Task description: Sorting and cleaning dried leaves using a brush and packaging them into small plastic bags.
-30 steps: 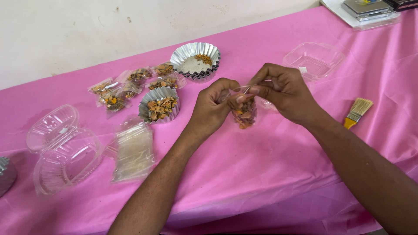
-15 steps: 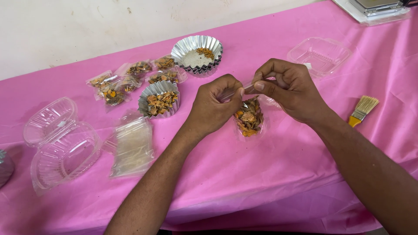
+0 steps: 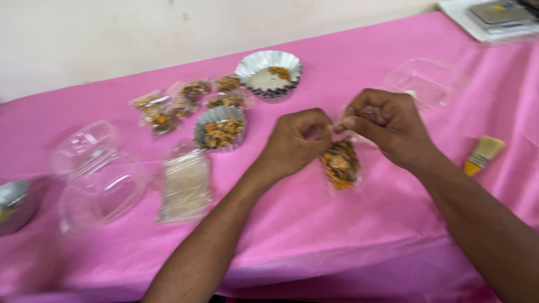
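Both hands pinch the top of a small clear plastic bag (image 3: 339,164) filled with orange-brown snack pieces; the bag hangs just above the pink tablecloth (image 3: 348,224). My left hand (image 3: 296,140) grips the bag's left upper edge with fingers curled. My right hand (image 3: 384,124) grips the right upper edge. A foil cup of the same snack (image 3: 220,128) stands to the left of my left hand. A stack of empty clear bags (image 3: 185,185) lies in front of that cup.
Several filled small bags (image 3: 185,98) lie behind the foil cup. A larger fluted foil dish (image 3: 268,74) stands at the back. An open clear clamshell container (image 3: 92,174) lies at left, another clear container (image 3: 426,81) at right. A paintbrush (image 3: 484,152) lies at right. A metal bowl (image 3: 14,205) sits at the left edge.
The filled bag hangs lower beneath my hands than a second ago, when it sat bunched between my fingers. The view has shifted slightly; my hands stay together at the bag's top.
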